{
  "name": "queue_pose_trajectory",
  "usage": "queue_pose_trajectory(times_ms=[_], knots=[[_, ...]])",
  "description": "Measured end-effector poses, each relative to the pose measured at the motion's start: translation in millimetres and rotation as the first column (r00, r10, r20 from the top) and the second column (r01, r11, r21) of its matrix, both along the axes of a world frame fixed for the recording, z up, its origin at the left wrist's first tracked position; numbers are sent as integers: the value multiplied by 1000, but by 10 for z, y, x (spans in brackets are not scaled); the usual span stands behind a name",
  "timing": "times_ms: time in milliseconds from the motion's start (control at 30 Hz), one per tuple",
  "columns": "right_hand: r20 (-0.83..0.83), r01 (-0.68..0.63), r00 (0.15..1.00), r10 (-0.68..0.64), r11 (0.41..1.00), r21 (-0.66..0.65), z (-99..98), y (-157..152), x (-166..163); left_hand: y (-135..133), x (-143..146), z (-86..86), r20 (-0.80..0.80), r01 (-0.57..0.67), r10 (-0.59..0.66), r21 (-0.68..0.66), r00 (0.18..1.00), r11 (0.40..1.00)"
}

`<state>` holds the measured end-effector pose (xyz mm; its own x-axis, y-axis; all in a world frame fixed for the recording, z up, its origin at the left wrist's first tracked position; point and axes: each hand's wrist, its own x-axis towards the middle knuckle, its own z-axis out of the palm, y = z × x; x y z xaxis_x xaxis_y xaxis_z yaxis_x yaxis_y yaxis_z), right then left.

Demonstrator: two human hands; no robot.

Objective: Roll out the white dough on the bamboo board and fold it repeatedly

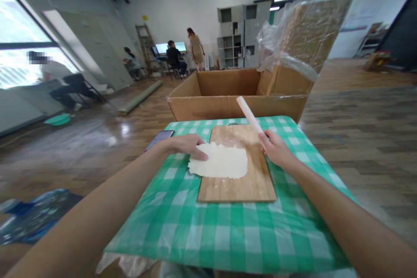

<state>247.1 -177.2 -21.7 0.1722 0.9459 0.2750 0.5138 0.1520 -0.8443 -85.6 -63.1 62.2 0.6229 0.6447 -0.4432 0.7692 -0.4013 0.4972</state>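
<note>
A thin, pale dough sheet with ragged edges lies on a wooden cutting board, its left end reaching past the board's edge. My left hand grips the sheet at its upper left, the thumb on top and the other fingers partly hidden. In my right hand is a white rolling pin, held by its near end at the board's right edge. The pin is raised, slanting up and to the left, apart from the dough.
Under the board is a green checked tablecloth. A phone lies at the table's left edge. Just behind the table stands a large open cardboard box. Several people are farther back, and a wrapped water-bottle pack sits on the floor at left.
</note>
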Motion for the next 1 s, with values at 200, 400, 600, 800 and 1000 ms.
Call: queue_pose_trajectory(times_ms=[200,400,600,800,1000], knots=[[13,58,998,-58,998,-10,-32,40,95,-50,4,250,67,-112,102,163,993,980],[-19,109,994,-109,994,7,-47,72,138,-355,356,887,102,-72,10,632,995,772],[-28,133,991,-132,991,31,-48,69,174,-1034,685,818,-38,52,-37,834,999,550],[4,140,990,-140,989,45,-45,78,184,-1889,591,28,-142,300,-275,651,951,698],[50,119,991,-120,992,30,0,38,137,-1558,358,84,54,55,-128,692,990,720]])
